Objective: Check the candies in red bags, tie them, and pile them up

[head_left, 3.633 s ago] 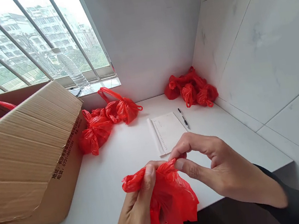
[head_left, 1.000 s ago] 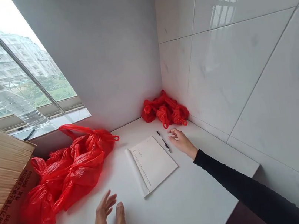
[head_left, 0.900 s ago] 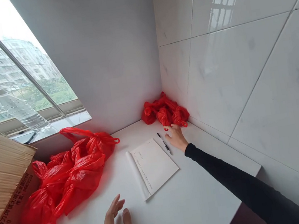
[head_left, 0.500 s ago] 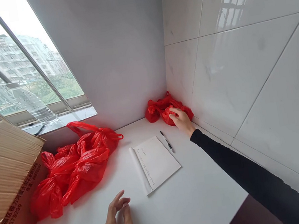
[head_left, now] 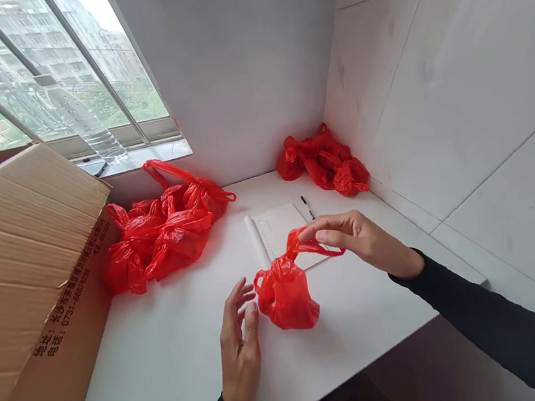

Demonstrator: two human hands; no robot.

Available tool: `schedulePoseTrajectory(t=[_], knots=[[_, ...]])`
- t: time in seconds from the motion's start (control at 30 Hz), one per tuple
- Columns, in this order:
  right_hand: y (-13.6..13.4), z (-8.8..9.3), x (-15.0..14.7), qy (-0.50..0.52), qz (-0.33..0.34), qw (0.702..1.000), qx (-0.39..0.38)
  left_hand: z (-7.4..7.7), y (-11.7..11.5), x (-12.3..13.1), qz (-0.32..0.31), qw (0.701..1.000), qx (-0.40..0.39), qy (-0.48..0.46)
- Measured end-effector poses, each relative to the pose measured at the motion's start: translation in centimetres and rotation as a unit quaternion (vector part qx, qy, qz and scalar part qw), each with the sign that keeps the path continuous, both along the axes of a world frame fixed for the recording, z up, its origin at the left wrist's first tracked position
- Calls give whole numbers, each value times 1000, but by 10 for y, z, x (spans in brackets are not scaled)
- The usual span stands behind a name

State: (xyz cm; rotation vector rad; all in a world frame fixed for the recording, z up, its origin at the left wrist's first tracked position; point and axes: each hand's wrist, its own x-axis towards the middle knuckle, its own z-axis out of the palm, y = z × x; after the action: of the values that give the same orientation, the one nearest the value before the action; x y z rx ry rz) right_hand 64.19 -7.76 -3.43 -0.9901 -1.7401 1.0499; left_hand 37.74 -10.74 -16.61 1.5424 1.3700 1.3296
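A small knotted red plastic bag (head_left: pixel 289 298), bulging with contents I cannot make out, is in front of me near the table's front edge. My right hand (head_left: pixel 348 235) pinches one of its handles between thumb and fingers. Just left of the bag is my left hand (head_left: pixel 242 345), its fingers apart and nothing in them. Behind the bag lies an open notebook (head_left: pixel 283 221), partly covered by the bag and my right hand. A black pen (head_left: pixel 307 206) rests along the notebook's right side, its lower end hidden.
Several red plastic bags (head_left: pixel 166 232) are heaped at the left, beside a large cardboard box (head_left: pixel 32 276). More red bags (head_left: pixel 322 162) sit in the back corner against the tiled wall. On the windowsill stands a water bottle (head_left: pixel 85 124) next to a dark flat object (head_left: pixel 93 166).
My right hand has come back from the corner pile, bringing a red bag to the front of the table. My view has shifted, and my left hand is now beside that bag.
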Motion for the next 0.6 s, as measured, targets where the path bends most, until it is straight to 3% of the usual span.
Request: schedulePoseTrajectory(t=[0.07, 0.13, 0.23, 0.3, 0.43, 0.53, 0.6], knots=[[-8, -11, -2, -88, 26, 996, -14, 1, -12, 1, -36, 999, -15, 11], [-18, -21, -5, -149, -7, 989, 12, 0, -23, -1, -48, 998, -24, 31], [-44, -30, -16, -185, -110, 969, 118, -2, -34, -4, -27, 998, -21, 55], [-63, -35, -27, -196, -128, 950, 208, -3, -39, -2, -7, 998, -9, 61], [-80, -48, -45, -294, -73, 905, 300, 4, -53, 5, 20, 998, 23, 61], [-72, -57, -44, -384, -41, 874, 293, 16, -63, -4, -9, 997, 31, 72], [-66, -58, -39, -397, -24, 873, 282, 25, -64, -17, -5, 996, 43, 71]])
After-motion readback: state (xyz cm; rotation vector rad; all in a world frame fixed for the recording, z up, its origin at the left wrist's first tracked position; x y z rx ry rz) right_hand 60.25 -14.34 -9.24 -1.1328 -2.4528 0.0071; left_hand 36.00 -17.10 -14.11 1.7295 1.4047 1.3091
